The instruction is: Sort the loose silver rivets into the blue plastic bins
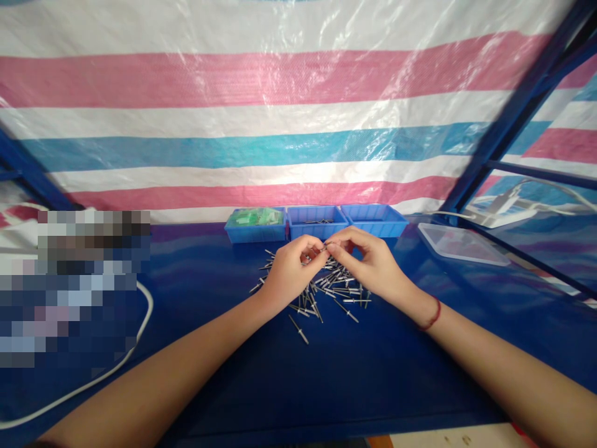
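Observation:
A pile of silver blind rivets (326, 286) lies on the blue tabletop (373, 379), a few of them scattered at its near edge. Above the pile, my left hand (291, 267) and my right hand (370, 261) meet fingertip to fingertip. Both are closed in a pinch on a small, thin metal piece (327, 244) that looks like a blind rivet. The fingers cover most of it. My right wrist has a dark red cord on it.
Behind the hands are three joined blue bins: the left bin (255, 234) holds green-and-white packets, the middle bin (308, 233) several rivets, beside the right bin (385, 228). A clear plastic lid (461, 244) lies right. A white cable (148, 305) curves at left, near a blurred-out area.

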{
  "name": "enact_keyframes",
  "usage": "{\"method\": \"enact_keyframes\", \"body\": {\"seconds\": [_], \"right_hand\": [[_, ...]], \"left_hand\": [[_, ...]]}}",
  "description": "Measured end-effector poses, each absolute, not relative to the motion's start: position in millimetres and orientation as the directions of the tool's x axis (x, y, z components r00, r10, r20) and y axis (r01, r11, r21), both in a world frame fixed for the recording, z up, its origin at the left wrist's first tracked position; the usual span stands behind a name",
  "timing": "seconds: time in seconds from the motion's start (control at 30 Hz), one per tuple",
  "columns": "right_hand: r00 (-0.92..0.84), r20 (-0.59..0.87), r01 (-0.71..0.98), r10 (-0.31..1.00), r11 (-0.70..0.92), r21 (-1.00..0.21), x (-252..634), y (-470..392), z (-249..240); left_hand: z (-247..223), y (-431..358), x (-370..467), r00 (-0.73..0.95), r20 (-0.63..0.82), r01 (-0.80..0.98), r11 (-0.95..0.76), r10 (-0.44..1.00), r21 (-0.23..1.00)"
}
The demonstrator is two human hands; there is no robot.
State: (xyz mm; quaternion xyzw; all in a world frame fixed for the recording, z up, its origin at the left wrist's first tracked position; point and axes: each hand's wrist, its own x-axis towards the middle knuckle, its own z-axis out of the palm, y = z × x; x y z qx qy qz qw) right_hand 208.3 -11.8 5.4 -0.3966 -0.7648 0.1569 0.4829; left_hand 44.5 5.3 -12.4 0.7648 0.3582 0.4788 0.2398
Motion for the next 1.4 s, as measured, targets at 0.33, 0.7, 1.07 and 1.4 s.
{"method": "enact_keyframes", "body": {"seconds": [0.33, 0.7, 1.07, 1.4], "right_hand": [[-0.270, 0.559, 0.442, 0.784, 0.617, -0.652, 212, -3, -4], [-0.255, 0.631, 0.684, 0.733, 0.598, -0.418, 215, 9, 6], [-0.104, 0.609, 0.948, 0.786, 0.265, -0.179, 213, 74, 14], [-0.117, 0.547, 0.827, 0.829, 0.386, -0.409, 227, 27, -10]], "left_hand": [[-7, 3, 42, 0.242, 0.628, 0.315, -0.672, 0.740, 0.671], [-9, 14, 32, 0.315, 0.645, 0.481, -0.704, 0.696, 0.523], [-13, 20, 20, 0.667, 0.523, 0.551, -0.824, 0.530, 0.132], [-10, 14, 34, 0.762, 0.312, 0.615, -0.785, 0.568, -0.074]]}}
